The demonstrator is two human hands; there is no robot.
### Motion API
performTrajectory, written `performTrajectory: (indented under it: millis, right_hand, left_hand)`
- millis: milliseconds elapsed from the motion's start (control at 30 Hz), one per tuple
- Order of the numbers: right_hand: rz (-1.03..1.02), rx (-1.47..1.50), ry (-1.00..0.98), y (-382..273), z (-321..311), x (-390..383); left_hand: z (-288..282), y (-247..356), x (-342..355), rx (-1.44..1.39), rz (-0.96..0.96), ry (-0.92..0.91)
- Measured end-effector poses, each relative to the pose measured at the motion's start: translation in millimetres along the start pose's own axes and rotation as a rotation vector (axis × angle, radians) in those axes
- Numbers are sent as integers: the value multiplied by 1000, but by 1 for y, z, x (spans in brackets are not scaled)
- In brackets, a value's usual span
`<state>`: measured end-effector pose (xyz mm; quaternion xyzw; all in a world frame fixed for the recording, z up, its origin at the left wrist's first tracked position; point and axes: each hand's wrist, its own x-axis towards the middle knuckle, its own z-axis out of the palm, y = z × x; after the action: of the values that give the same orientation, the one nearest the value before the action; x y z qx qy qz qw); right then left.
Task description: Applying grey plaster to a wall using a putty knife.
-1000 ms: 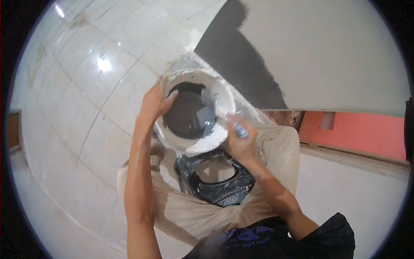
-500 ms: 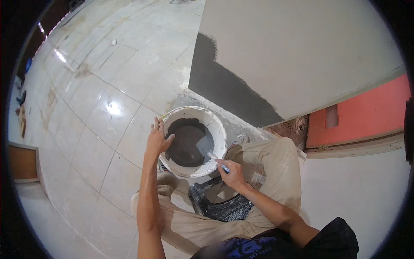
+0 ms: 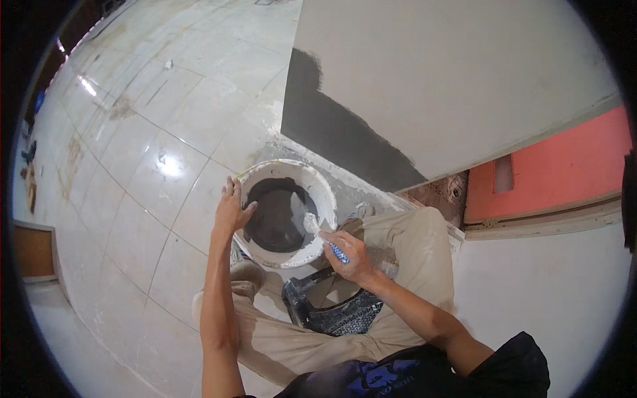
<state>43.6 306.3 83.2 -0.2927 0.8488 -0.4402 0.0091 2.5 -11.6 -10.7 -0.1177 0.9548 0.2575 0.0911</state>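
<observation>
A round white bucket (image 3: 326, 192) stands on the floor between my legs, with dark grey paint (image 3: 272, 222) inside and pale crust on its rim. My left hand (image 3: 231, 209) grips the bucket's left rim, fingers stretched along the edge and thumb over the inside. In my right hand (image 3: 352, 259) is a paintbrush (image 3: 340, 253) with a blue-and-white patterned handle. Its pale, coated head is over the right side of the bucket's opening; whether it touches the paint I cannot tell.
A black plastic stool (image 3: 325, 318) is between my legs. Ahead, a light grey wall panel (image 3: 451, 79) has a dark grey painted strip (image 3: 338, 136) along its lower left edges. Red-orange board (image 3: 551, 166) lies to the right. Glossy white tiles (image 3: 133, 219) spread leftward.
The brush has lifted and tilted, its head now more visible above the paint, as my right hand turned slightly. My left hand stays on the bucket rim. The whole view shifted slightly.
</observation>
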Motion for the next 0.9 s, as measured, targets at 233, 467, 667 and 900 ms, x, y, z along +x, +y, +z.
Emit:
performTrajectory:
  millis: [233,467,667,900]
  right_hand:
    - [115,-26,-59,18,10,-15]
    - [211,-38,-170,42,7,-27]
    - [65,-33,-377,49,7,-8]
    - [-177,15,-427,46,-2,22]
  left_hand:
    - [3,2,-4,-22,0,-7]
    - [0,7,3,-2,-24,-20]
    - [0,3,0,-19,-17,-1]
    - [1,4,3,-16,-37,-27]
